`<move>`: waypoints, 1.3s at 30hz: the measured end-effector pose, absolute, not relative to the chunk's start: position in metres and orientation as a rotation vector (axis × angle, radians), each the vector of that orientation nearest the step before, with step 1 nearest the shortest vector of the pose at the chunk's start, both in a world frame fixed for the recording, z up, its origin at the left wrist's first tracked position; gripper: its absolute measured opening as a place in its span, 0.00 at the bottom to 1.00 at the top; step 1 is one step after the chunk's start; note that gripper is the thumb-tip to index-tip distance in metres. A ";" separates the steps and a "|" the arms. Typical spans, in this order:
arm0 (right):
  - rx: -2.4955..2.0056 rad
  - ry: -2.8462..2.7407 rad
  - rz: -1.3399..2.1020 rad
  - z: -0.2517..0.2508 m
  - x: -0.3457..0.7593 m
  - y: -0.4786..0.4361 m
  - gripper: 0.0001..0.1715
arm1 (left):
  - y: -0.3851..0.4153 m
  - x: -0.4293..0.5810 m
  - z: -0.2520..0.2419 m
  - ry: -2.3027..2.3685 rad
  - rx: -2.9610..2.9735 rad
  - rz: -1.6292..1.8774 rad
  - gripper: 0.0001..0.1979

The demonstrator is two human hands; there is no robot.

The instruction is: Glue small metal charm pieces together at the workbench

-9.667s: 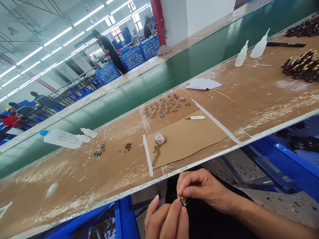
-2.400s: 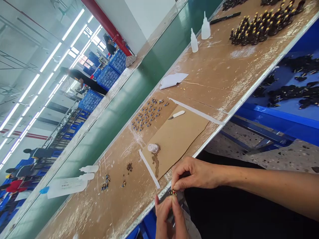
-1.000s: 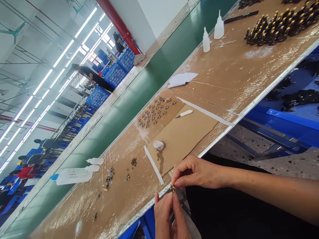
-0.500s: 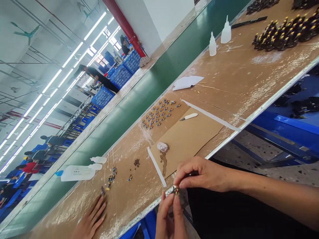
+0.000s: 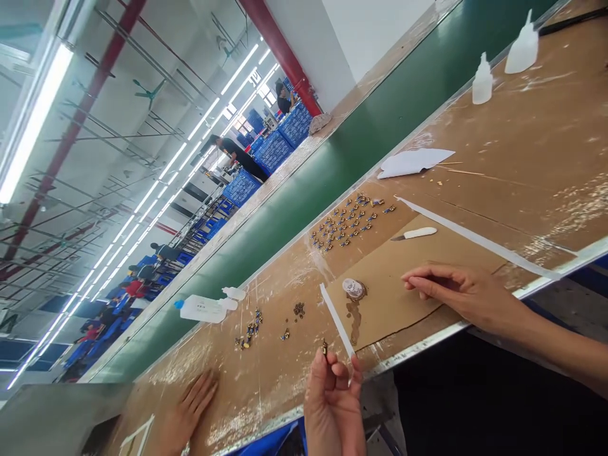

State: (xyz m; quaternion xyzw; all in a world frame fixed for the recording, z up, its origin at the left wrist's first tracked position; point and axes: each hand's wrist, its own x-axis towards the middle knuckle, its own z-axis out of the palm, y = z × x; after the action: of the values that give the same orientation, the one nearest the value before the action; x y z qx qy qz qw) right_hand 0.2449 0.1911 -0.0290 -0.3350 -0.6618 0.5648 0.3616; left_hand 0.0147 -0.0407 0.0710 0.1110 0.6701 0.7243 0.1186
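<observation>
My left hand (image 5: 335, 402) is raised at the table's near edge, pinching a small dark figure-like part (image 5: 325, 347) upright between thumb and fingers. Its details are too small to make out. Over the cardboard sheet (image 5: 389, 272), my right hand (image 5: 458, 294) hovers with thumb and fingers drawn together; what they hold, if anything, is hidden. On that sheet sit a small round pot (image 5: 354, 289) with whitish contents, beside a wet brown smear, and a white-handled knife (image 5: 420, 233). Several small blue-and-yellow parts (image 5: 349, 221) lie in a group beyond the sheet.
Another person's hand (image 5: 192, 405) rests on the table at left. Nearby are more small parts (image 5: 251, 329), dark bits (image 5: 299, 310) and a blue-capped bottle (image 5: 204, 308). Farther right stand a squeeze bottle (image 5: 482, 82) and crumpled white paper (image 5: 415, 163). A green belt (image 5: 304, 190) runs behind.
My hands were together at the small part. Now the right hand has moved away to the right over the cardboard, while the left holds the part up. The view has shifted left.
</observation>
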 end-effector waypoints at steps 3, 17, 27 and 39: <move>-0.850 -1.715 1.454 -0.027 0.244 0.191 0.33 | -0.028 0.046 0.040 1.916 0.316 2.072 0.13; -0.814 -1.714 1.470 -0.040 0.245 0.193 0.27 | 0.011 0.099 0.009 1.535 0.057 2.179 0.12; -0.708 -1.865 1.386 -0.036 0.245 0.190 0.21 | 0.037 0.047 0.018 1.925 0.397 2.039 0.19; -0.630 -2.020 1.010 -0.047 0.236 0.186 0.17 | 0.191 -0.023 0.009 2.282 1.112 1.019 0.10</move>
State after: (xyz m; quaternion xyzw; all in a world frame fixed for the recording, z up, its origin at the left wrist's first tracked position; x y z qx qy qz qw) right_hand 0.2364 0.1856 -0.0471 -0.2477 -0.7940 0.3971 0.3879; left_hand -0.0231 0.1913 0.0088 0.3982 0.8171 0.3648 0.2019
